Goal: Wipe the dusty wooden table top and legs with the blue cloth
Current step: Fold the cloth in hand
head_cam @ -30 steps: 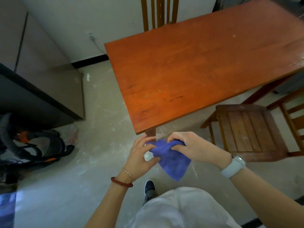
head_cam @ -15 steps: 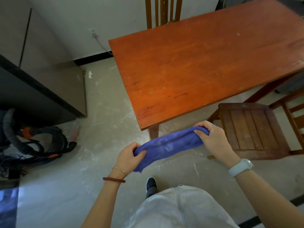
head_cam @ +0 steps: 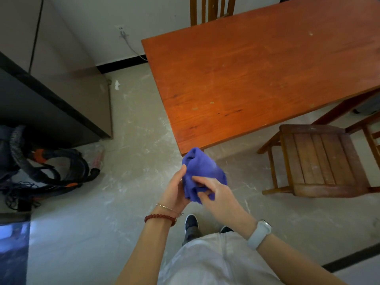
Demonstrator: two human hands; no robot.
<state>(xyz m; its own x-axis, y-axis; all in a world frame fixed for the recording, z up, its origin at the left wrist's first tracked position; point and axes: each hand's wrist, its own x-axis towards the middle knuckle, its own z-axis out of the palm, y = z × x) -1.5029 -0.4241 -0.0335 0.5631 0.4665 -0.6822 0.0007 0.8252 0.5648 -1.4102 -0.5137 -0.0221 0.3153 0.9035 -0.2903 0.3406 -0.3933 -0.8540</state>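
The blue cloth (head_cam: 202,171) is bunched into a loose wad and held in the air between both hands, just in front of the near corner of the wooden worktop (head_cam: 257,79) and above the floor (head_cam: 127,182). It does not touch the worktop. The left hand (head_cam: 174,192) cups the cloth from the left side, fingers curled against the fabric. The right hand (head_cam: 213,189) grips it from the right, thumb and fingers pinched into the folds. The worktop surface shows pale specks and dark scuffs near its front edge. A slatted wooden chair (head_cam: 322,161) stands at the right, beside the worktop. A second chair back (head_cam: 211,9) rises behind the far edge. A vacuum hose (head_cam: 41,167) lies coiled on the floor at left, beside a dark cabinet (head_cam: 51,103).
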